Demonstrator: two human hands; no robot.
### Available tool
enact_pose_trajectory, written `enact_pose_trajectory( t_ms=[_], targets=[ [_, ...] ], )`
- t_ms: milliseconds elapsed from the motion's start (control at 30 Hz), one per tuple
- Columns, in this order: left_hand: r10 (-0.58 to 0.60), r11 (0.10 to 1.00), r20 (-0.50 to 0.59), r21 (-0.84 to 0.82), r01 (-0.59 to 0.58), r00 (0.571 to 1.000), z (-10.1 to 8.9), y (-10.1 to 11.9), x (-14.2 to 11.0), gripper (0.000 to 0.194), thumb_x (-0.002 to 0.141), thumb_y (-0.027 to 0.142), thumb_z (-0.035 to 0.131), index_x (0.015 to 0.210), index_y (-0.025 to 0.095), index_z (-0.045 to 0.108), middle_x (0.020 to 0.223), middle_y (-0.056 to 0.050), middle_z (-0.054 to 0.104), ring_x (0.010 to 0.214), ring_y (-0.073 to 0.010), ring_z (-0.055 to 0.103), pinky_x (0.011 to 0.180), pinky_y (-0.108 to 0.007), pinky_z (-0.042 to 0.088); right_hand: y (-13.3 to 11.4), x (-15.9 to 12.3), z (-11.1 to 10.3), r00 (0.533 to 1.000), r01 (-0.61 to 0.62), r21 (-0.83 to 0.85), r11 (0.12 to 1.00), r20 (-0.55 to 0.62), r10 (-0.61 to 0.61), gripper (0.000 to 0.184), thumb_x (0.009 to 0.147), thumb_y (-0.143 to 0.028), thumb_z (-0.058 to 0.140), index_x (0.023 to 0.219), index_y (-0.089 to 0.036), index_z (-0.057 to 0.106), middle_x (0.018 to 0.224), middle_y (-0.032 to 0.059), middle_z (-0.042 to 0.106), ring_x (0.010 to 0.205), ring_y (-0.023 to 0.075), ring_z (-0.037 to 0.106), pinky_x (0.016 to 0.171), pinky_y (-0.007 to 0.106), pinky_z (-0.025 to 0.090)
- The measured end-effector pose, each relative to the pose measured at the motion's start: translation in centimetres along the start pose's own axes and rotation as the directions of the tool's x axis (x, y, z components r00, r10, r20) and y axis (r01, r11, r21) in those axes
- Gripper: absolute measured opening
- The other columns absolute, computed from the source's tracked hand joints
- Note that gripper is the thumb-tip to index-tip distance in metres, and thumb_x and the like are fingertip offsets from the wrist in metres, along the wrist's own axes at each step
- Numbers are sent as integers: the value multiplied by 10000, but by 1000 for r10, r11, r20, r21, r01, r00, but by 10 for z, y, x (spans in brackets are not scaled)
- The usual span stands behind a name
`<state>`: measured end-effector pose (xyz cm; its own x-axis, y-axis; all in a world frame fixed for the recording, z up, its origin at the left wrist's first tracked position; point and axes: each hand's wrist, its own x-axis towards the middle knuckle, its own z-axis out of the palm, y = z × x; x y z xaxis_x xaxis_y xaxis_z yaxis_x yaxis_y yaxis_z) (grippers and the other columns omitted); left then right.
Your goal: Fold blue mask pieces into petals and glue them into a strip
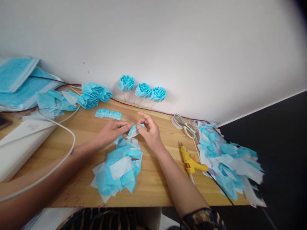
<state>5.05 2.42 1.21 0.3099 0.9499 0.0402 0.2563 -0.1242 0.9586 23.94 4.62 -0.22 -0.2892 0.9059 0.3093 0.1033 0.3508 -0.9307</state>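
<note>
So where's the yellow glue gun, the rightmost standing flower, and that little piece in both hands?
Glue gun (187, 157): head view, on its body.
Rightmost flower (158, 94): head view, on its petals.
Little piece (134, 131): head view, on its middle.

The person wears dark clothing with thin golden stripes. The right sleeve is also dark, with a golden pattern, and ends near the elbow. The left hand and right hand are bare.
</note>
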Motion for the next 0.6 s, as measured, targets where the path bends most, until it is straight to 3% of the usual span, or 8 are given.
enact_pose_trajectory(
  t_ms=[200, 433, 600],
  targets=[
    [31, 999, 10, 11, -31, 999, -1, -1, 0, 372, 863, 472, 533, 766, 157, 705, 637, 2, 619, 638, -148, 541, 614, -251, 417, 0, 0, 0, 1000, 12, -11, 1000, -3, -12, 437, 825, -215, 636, 1257, -256, 589, 872, -15, 617, 805, 129, 584, 774, 269, 483],
    [26, 1000, -38, 15, -25, 999, 3, -3, 2, 279, 789, 430, 638, 853, 192, 770, 869, -38, 772, 770, -192, 639, 694, -272, 488, -1, -1, 2, 1000, 6, -24, 1000, 9, -6, 428, 830, -226, 641, 1254, -253, 592, 873, -13, 631, 828, 136, 598, 828, 288, 492],
    [37, 998, -113, 52, -32, 993, 4, -7, 2, 295, 809, 428, 616, 721, 176, 740, 666, -14, 704, 644, -160, 595, 592, -241, 444, -3, 0, -1, 1000, 2, 57, 998, 16, -3, 464, 867, -320, 627, 1323, -272, 551, 1025, 27, 680, 949, 164, 624, 903, 327, 498]
  ],
)
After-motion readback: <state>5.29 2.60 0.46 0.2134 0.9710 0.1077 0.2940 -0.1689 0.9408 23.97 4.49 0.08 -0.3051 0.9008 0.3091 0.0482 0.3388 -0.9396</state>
